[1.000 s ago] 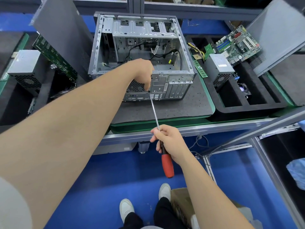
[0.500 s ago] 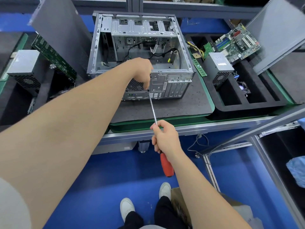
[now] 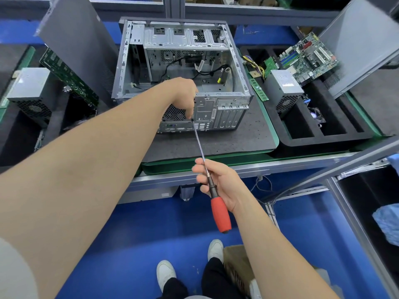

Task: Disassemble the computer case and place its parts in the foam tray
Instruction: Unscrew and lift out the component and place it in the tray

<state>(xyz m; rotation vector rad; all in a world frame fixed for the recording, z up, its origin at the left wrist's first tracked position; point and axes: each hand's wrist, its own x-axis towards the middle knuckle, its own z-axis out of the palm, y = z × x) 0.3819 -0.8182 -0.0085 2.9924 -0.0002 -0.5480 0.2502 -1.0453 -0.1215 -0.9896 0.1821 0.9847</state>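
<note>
An open grey computer case [image 3: 224, 61] lies on a dark mat, its rear panel facing me and loose black cables inside. My left hand [image 3: 185, 93] reaches over the rear panel, fingers curled down at the tip of a long screwdriver [image 3: 199, 143]. My right hand [image 3: 218, 182] grips the screwdriver where the shaft meets the red handle [image 3: 221, 214]. The black foam tray [image 3: 323, 139] sits to the right, holding a power supply [image 3: 285, 87], a motherboard [image 3: 308, 59] and a memory stick [image 3: 258, 89].
A grey side panel [image 3: 79, 46] leans left of the case, another [image 3: 362, 44] leans at the far right. On the left are a second power supply [image 3: 30, 91] and a green board [image 3: 69, 76]. Below the bench are blue floor, my shoes and a cardboard box [image 3: 237, 266].
My right hand has turned on the screwdriver, so the red handle now shows more fully below the palm. My left hand stays at the tip on the rear panel.
</note>
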